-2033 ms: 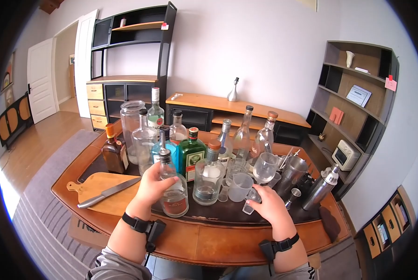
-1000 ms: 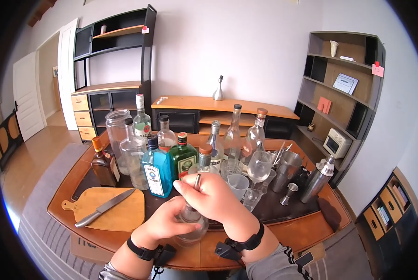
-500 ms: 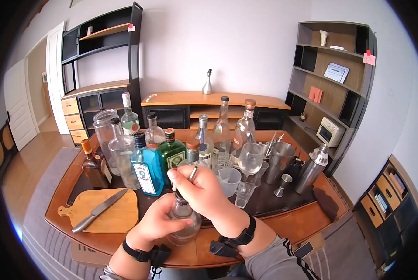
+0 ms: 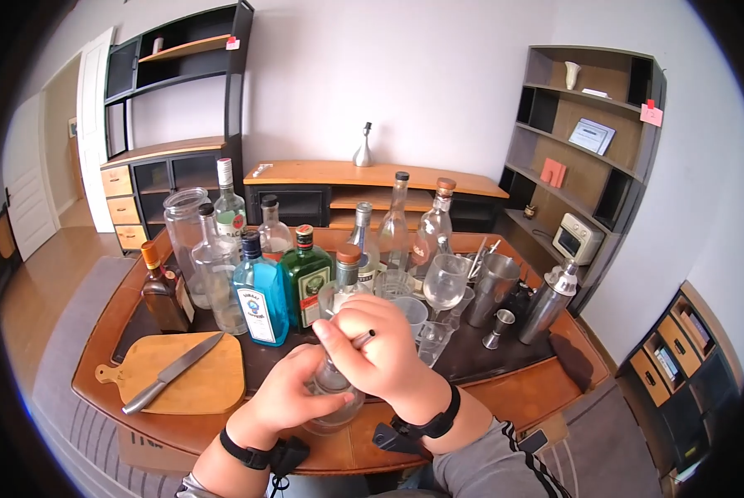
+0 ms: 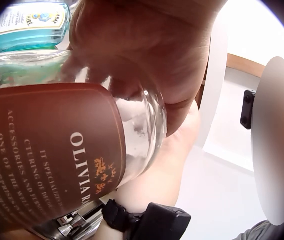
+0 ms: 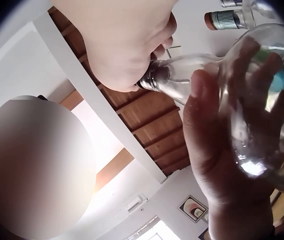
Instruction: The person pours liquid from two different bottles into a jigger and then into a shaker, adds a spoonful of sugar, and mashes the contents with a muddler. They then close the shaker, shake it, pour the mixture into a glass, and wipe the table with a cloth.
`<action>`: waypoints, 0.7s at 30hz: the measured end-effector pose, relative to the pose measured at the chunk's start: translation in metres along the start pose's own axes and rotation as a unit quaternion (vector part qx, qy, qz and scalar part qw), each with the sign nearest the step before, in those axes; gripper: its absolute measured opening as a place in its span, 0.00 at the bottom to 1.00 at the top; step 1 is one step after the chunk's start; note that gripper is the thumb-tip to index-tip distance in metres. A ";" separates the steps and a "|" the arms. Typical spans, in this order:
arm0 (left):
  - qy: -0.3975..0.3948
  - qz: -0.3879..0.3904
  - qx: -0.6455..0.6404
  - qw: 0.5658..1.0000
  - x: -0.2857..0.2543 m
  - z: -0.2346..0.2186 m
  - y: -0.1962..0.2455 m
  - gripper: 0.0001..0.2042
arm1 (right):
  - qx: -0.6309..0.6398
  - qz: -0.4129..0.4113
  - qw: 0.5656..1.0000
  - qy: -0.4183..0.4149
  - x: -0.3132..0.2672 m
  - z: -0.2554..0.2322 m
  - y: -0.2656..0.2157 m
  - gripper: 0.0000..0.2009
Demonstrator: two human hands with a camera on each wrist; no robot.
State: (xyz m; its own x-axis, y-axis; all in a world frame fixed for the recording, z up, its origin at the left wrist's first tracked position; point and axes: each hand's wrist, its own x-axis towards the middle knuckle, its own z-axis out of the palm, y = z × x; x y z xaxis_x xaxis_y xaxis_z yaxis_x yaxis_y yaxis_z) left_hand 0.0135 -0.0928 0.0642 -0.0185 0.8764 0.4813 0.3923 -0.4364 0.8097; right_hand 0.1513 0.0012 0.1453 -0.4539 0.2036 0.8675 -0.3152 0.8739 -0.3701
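In the head view, my left hand holds a clear glass bottle round its body near the table's front edge. A brown label with white lettering covers one side of it. My right hand grips the dark collar at the top of the bottle's neck, fingers curled round it. From that fist pokes a thin metal pourer spout, slanting up to the right. Much of the neck is hidden by the hands. Just behind stands a cork-topped bottle.
A knife lies on a wooden cutting board at left. Behind the hands stand a blue bottle, a green bottle and several clear ones. To the right are a stemmed glass, a jigger and a shaker.
The right hand has left a small clear glass and moved to the bottle's top. The bottle has come nearer the front edge. Lately the spout has swung from upright toward the right.
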 end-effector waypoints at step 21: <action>-0.016 -0.013 -0.053 0.998 -0.001 0.003 0.005 0.23 | -0.068 0.157 0.977 -0.130 -0.001 -0.010 -0.015 0.13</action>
State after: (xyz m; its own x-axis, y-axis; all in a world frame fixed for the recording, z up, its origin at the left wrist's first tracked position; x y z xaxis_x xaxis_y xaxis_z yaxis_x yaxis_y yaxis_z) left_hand 0.0178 -0.0956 0.0668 0.0026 0.8935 0.4491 0.2926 -0.4301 0.8540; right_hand 0.1649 -0.0073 0.1536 -0.7128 0.3666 0.5979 -0.0215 0.8407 -0.5411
